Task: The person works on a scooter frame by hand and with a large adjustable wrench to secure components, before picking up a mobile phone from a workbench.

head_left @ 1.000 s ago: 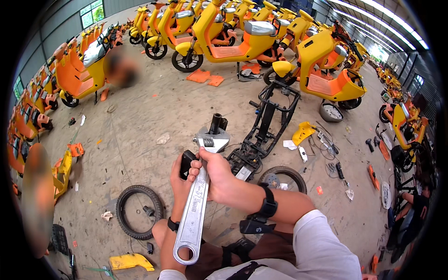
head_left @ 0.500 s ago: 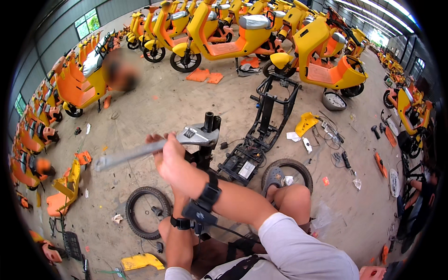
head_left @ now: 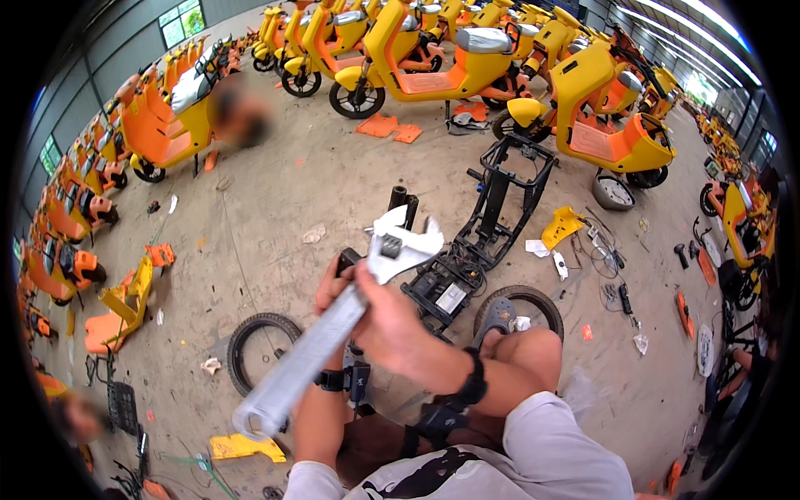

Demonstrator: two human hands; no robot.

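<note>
My right hand is closed around a large silver adjustable wrench near its head. The handle slants toward the lower left, and the jaws point away from me. Behind the wrench, my left hand is closed around a black tubular metal part, mostly hidden by the wrench and my right hand. Two black tube ends of it rise just beyond the wrench jaws. I cannot tell whether the jaws touch them.
A stripped black scooter frame lies ahead to the right. Tyres lie on either side of me. Yellow panels, orange pieces and cables are scattered on the floor. Rows of yellow scooters stand at the back and left; people are at the sides.
The wrench has come away from the upright tube top. Its handle has swung from pointing left to pointing down-left toward me. My right hand has moved nearer and right; the view has shifted.
</note>
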